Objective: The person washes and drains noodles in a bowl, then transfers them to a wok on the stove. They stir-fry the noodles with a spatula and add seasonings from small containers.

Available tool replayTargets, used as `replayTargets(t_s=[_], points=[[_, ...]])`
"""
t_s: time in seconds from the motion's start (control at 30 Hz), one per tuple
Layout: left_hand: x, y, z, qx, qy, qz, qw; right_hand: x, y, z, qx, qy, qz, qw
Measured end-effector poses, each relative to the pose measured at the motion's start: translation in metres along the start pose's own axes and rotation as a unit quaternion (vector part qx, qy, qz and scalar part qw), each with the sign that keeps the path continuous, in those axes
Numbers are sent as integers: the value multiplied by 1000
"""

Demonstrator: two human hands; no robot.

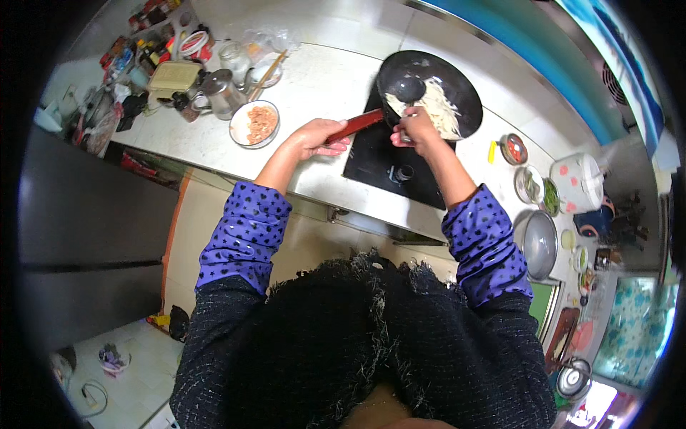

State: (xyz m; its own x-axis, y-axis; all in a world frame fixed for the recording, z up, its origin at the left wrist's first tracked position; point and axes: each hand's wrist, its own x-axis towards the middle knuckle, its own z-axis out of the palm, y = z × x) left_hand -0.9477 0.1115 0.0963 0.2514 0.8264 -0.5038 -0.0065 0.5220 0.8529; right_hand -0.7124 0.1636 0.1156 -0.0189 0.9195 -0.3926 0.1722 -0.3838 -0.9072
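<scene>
My left hand (320, 140) grips the red handle (356, 126) of a black wok (467, 102), thumb along the top and fingers beneath. The wok is over the back part of a black gas cooktop (375, 161). Pale sliced strips (440, 110) of food lie in it, heaped toward the side near me. Inside the wok rests the dark bowl of a ladle (405, 89), and my right hand (416, 130) is closed around its handle at the near rim. Most of that handle is hidden by my fingers.
Left of the cooktop stands a bowl of minced meat (261, 122), with chopsticks (268, 75), a metal pitcher (223, 94) and a glass jar (234, 58) behind. Along the right are small ingredient bowls (529, 184), a white floral container (576, 179) and a metal basin (538, 244).
</scene>
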Motion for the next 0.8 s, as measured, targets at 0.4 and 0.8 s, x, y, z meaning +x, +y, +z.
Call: replayTargets(t_s=[0.4,0.8], points=[[-6,-27,38,-235,-156,-94,955,-102,-22,-144,-437,39,-179,880],[-20,-39,90,-284,-131,-65,948,-98,5,-123,-715,118,-173,667]])
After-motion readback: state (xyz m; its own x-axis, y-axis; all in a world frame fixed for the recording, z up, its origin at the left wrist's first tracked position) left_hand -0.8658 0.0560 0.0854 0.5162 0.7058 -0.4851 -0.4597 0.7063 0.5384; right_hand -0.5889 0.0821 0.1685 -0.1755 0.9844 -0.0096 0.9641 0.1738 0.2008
